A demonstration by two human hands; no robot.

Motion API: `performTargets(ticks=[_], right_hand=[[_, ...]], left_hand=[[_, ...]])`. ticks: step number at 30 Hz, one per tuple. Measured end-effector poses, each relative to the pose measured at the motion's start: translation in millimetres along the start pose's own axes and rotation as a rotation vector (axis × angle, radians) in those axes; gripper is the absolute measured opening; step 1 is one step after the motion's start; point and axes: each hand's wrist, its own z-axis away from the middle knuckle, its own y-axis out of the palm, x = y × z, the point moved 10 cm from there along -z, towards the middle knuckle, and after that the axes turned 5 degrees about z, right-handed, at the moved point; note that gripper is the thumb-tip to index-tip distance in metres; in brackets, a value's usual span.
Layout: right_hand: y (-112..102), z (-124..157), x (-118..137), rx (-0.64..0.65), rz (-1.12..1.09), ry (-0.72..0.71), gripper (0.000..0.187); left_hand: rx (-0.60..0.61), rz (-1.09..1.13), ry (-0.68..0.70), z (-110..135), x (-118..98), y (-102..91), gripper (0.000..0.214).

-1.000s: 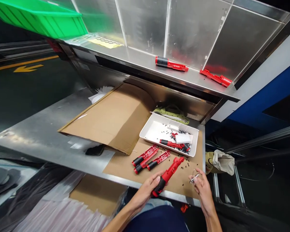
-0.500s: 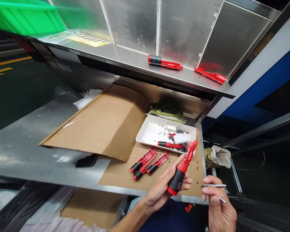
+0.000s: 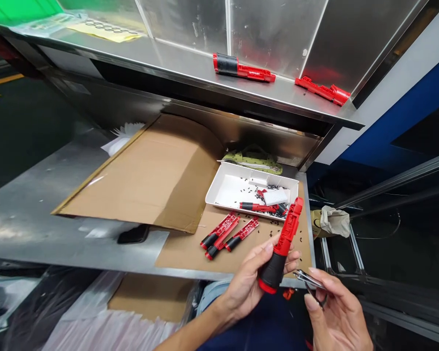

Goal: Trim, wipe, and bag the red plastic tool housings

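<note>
My left hand (image 3: 249,282) grips a red tool handle with a black grip (image 3: 282,243), held nearly upright above the bench's front edge. My right hand (image 3: 335,314) pinches thin metal tweezers (image 3: 307,280), whose tips point left, close to the handle's black base. Behind the handle, three red and black handle halves (image 3: 229,233) lie on the cardboard mat (image 3: 190,251). A white tray (image 3: 223,189) at the back holds another red handle piece, a white block and several small black screws.
A large folded cardboard sheet (image 3: 149,175) covers the steel bench (image 3: 40,219). Two red parts (image 3: 243,68) (image 3: 322,90) lie on the upper steel shelf. A crumpled cloth bundle (image 3: 331,222) hangs right of the bench. Loose black screws dot the mat.
My left hand lifted the red handle off the mat and turned it more upright. My right hand drew back with the tweezers and now holds them close to the handle's base.
</note>
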Motion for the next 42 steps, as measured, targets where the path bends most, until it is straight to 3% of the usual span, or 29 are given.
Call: performTargets(ticks=[4,8,16,42], right_hand=[[0.5,-8.4,13.7,0.006,0.029,-0.071,0.029],[8.4,-8.9,21.0,0.015,0.026,-0.056,0.024],[15.0,-5.4,29.2,0.056,0.041,-0.121,0.024],[15.4,-6.7,37.2,0.046,0.125,-0.123,0.02]], left_hand=[[-0.044,0.07,-0.034,1.9,3.7,-0.7,0.032],[-0.105,0.043,-0.031,3.8,3.2,-5.4,0.036],[-0.029,-0.018,-0.015,5.0,-0.6,3.9,0.033],[-0.076,-0.054,-0.098,6.9,6.9,3.7,0.036]])
